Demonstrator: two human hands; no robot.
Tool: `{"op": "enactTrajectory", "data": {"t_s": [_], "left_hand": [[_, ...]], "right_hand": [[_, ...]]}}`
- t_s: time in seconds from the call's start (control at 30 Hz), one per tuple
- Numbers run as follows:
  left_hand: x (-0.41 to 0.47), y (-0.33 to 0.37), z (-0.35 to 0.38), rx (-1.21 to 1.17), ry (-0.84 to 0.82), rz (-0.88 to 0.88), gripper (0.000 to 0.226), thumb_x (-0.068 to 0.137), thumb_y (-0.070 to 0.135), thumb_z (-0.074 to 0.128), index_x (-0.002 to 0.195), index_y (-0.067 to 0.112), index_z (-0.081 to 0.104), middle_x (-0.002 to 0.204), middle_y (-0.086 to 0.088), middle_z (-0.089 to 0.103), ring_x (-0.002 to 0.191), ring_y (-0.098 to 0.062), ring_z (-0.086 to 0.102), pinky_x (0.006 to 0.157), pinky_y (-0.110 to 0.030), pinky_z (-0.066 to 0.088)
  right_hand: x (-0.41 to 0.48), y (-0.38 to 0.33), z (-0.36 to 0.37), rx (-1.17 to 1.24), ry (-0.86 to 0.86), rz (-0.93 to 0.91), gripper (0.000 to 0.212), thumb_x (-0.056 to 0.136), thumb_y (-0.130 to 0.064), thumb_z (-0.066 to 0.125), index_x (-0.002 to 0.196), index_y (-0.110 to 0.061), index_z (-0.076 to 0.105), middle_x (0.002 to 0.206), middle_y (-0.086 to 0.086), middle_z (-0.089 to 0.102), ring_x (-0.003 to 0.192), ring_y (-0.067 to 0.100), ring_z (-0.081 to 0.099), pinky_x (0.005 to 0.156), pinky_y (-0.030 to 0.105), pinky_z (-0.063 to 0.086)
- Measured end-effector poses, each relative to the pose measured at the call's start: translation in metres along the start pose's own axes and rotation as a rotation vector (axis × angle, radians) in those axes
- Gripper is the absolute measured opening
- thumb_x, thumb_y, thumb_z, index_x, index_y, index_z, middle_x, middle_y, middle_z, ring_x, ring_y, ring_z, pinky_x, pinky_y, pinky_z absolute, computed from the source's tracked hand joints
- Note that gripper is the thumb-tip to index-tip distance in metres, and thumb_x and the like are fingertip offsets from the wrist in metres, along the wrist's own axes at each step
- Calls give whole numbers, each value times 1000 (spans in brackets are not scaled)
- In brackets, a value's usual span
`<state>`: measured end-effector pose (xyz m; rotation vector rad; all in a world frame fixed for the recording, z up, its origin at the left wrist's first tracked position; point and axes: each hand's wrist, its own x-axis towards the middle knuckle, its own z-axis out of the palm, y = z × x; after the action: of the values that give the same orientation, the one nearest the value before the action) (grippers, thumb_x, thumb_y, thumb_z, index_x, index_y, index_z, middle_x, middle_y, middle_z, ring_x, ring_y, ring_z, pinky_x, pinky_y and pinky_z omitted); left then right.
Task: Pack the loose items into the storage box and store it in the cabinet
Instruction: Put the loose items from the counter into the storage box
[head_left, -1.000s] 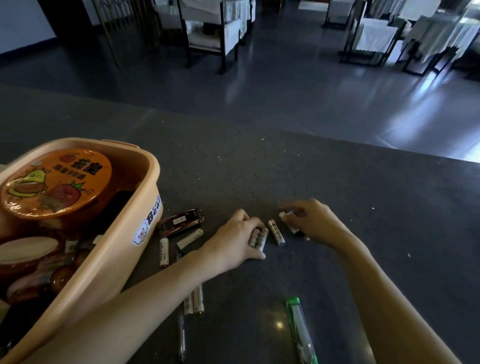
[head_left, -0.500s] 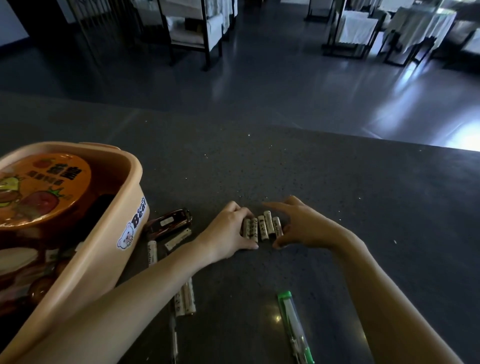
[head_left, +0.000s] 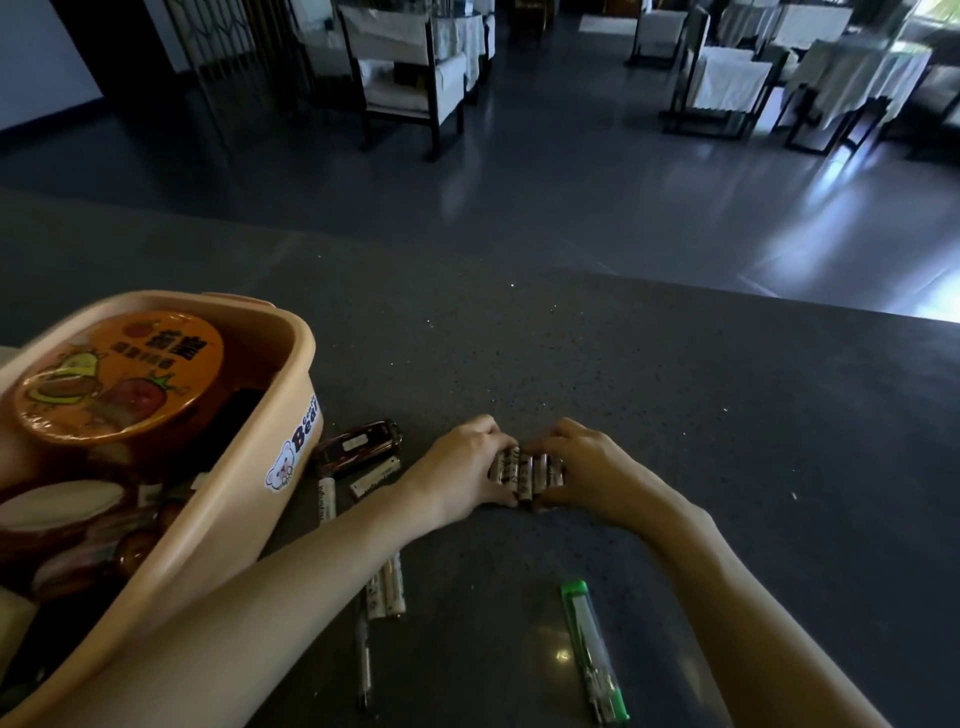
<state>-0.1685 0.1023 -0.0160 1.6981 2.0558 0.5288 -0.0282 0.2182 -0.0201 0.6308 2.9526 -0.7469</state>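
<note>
Batteries (head_left: 527, 470) are lying side by side on the desk (head_left: 675, 415), and we are pressing them together between left hand (head_left: 462, 467) and right hand (head_left: 587, 467), each grip closed against the row's ends. Long axes are pointing away from us. Risk: on lifting, middle cells could be buckling out and rolling off, well short of the storage box (head_left: 291, 395).

The left forearm hides part of a pen (head_left: 364, 660), and the storage box (head_left: 218, 525) runs off the left edge.
</note>
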Motion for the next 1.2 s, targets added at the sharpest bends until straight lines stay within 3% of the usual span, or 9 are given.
{"op": "enactTrajectory", "data": {"t_s": [0.23,0.33,0.47,0.67,0.83,0.97,1.07,1.2], "left_hand": [[-17,1,0,149,38,34,38,76,45,69,106,22,64,97,0,53,91,-17,47,81,-33,42],[-26,4,0,180,26,57,42,75,46,69,109,22,63,97,0,53,92,-17,45,78,-31,40],[-39,8,6,257,21,68,49,75,47,68,115,20,60,105,-1,53,97,-17,44,80,-30,36],[-47,8,8,186,52,15,49,74,44,71,116,22,60,104,0,54,98,-18,45,81,-32,38],[-48,8,11,108,46,-15,53,74,40,72,121,22,58,110,0,53,102,-18,45,87,-35,42],[-46,8,12,74,39,-25,57,74,38,72,125,20,54,113,-1,52,105,-17,46,89,-35,44],[-44,8,12,33,31,-12,53,74,36,73,121,19,56,110,-1,52,102,-15,48,88,-34,45],[-42,6,12,-13,16,5,48,71,31,76,115,18,61,104,0,50,94,-14,52,84,-31,45]], "right_hand": [[-10,-15,4,8,-7,-4,39,74,-40,71,110,-28,60,101,-7,50,90,6,48,68,10,36],[-15,-20,5,-54,-19,-15,38,78,-39,68,112,-23,61,106,-4,58,94,4,44,75,15,36],[-20,-25,6,-105,-9,-23,32,78,-39,68,105,-23,62,99,-5,59,87,3,42,69,13,28],[-33,-23,14,-45,24,8,44,70,-41,75,111,-33,59,97,-13,50,84,-1,44,75,13,37],[-41,-20,16,35,55,20,52,70,-41,75,117,-35,55,103,-13,54,89,0,46,81,16,39],[-43,-17,15,65,27,109,79,67,-38,78,135,-34,38,113,-10,38,99,5,40,83,18,34],[-42,-18,16,77,19,116,79,65,-37,79,133,-37,38,112,-8,37,99,8,43,77,14,33],[-35,-22,15,-4,5,29,60,67,-37,77,121,-34,53,100,-10,40,84,1,38,64,6,29]]}}
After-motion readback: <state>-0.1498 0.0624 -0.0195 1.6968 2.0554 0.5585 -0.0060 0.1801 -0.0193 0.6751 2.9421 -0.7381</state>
